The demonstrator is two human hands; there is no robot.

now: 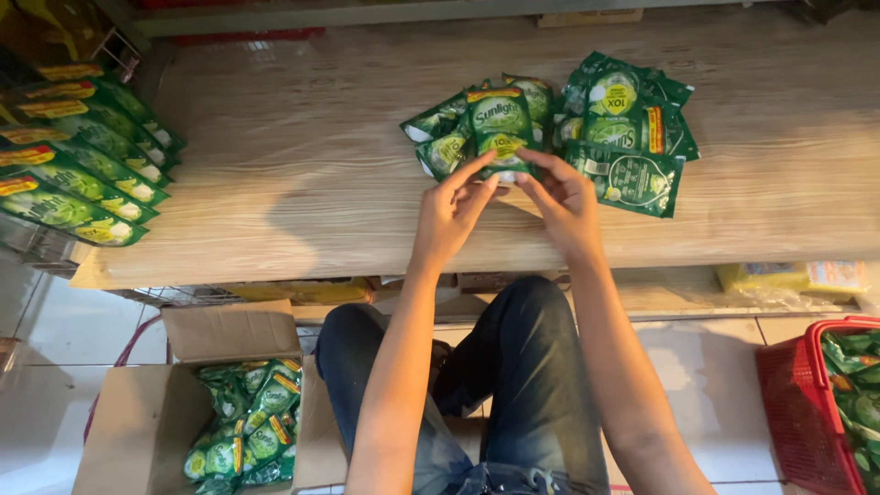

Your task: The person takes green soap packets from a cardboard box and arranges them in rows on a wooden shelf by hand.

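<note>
Both of my hands pinch the bottom edge of one green soap pouch (500,128) that lies on the wooden shelf (302,156). My left hand (451,213) grips it from the left, my right hand (564,202) from the right. Behind that pouch sits a small cluster of similar green pouches (440,137). To the right lies a second pile of green pouches (628,128), the nearest one turned back side up.
A row of green pouches (78,156) lines the shelf's left end. Below, an open cardboard box (156,412) holds more pouches at the lower left. A red plastic basket (802,403) with pouches stands on the tiled floor at the right. My knees in jeans are under the shelf.
</note>
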